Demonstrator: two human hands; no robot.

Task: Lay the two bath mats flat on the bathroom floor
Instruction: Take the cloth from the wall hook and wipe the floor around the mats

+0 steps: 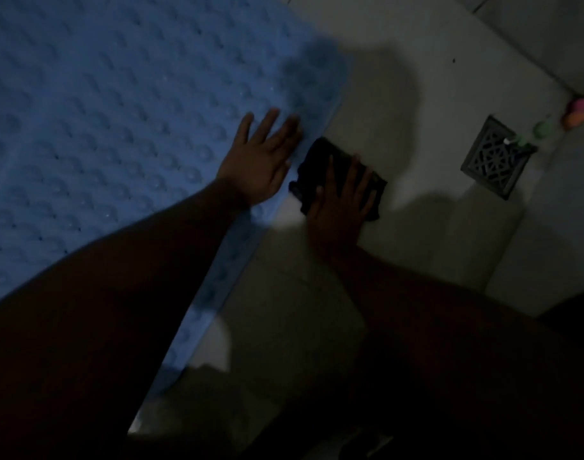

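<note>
A blue bath mat [118, 127] with a bumpy surface lies flat on the pale tiled floor and fills the left of the view. My left hand [260, 161] rests palm down on the mat near its right edge, fingers spread. Just right of that edge a small dark folded cloth [320, 152] lies on the tiles. My right hand [342, 197] presses flat on top of it, fingers apart. The light is dim and I cannot tell whether the dark cloth is the second mat.
A square metal floor drain [494, 159] sits in the tiles to the right. Small pink, orange and green objects [579, 109] lie in the far right corner by the wall. Bare tiled floor [416, 94] extends between the mat and the drain.
</note>
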